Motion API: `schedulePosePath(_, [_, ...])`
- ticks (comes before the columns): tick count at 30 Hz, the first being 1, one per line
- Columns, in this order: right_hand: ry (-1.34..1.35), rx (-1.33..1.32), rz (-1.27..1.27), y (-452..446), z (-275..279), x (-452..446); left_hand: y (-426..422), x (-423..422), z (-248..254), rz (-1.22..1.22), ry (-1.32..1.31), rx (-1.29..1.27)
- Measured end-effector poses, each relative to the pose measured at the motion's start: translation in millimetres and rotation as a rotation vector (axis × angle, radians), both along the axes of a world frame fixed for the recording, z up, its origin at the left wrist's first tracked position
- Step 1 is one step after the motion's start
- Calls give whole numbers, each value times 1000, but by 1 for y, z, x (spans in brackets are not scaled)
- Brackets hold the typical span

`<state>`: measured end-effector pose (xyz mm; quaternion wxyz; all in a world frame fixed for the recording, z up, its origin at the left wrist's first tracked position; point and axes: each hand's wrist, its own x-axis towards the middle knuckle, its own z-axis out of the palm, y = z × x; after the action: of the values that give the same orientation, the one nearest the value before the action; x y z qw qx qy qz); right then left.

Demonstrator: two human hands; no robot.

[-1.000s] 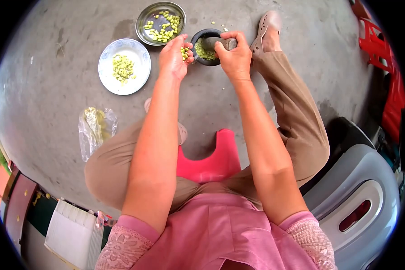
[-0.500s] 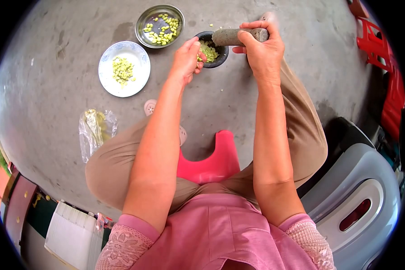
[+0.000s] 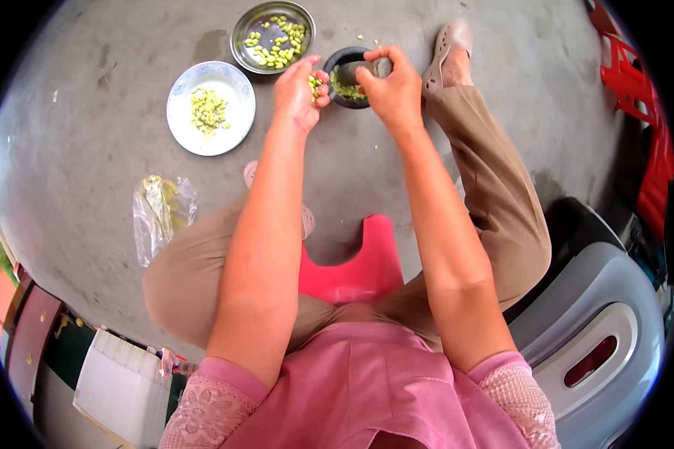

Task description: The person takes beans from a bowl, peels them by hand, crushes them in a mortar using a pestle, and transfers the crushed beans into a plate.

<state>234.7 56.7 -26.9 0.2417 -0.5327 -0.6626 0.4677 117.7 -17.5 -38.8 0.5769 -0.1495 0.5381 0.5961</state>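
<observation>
My right hand (image 3: pixel 394 91) grips a grey stone pestle (image 3: pixel 358 72), whose lower end is inside the dark mortar (image 3: pixel 345 55). Crushed green bits show in the mortar beside the pestle. Just left of the rim, my left hand (image 3: pixel 296 99) is cupped, its curled fingers holding several shelled green beans (image 3: pixel 314 87). Behind that hand stands a metal bowl (image 3: pixel 235 46) containing more whole beans. A white plate (image 3: pixel 181 123) with a blue-patterned rim carries a small heap of crushed beans (image 3: pixel 209 110).
On the concrete floor lies a clear plastic bag (image 3: pixel 157 217) with something yellowish-green inside. A pink stool (image 3: pixel 352 277) is beneath me. To the right are a grey plastic stool (image 3: pixel 599 322) and red plastic stools (image 3: pixel 627 82). A few green bits lie behind the mortar.
My right hand has moved left and lowered the pestle from above the rim into the mortar. My left hand has drawn left, away from the mortar, turning so the beans show.
</observation>
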Motion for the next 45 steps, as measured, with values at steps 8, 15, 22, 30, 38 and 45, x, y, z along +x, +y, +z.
schedulePosePath(8, [34,-33,-46,26,58,4,4,-10,-10,157,-94,73])
schedulePosePath(15, [-91,-74,-5,8,8,5,5,-6,-13,202,-77,226])
schedulePosePath(22, [114,-153,-88,20,57,11,7,-9,-4,236,-129,192])
schedulePosePath(30, [159,-334,-105,4,7,7,5,-5,-13,217,4,183])
schedulePosePath(38, [193,-252,-151,29,62,22,10,6,6,-99,150,12])
schedulePosePath(45, [209,-213,-153,30,66,21,10,9,9,-336,172,-67])
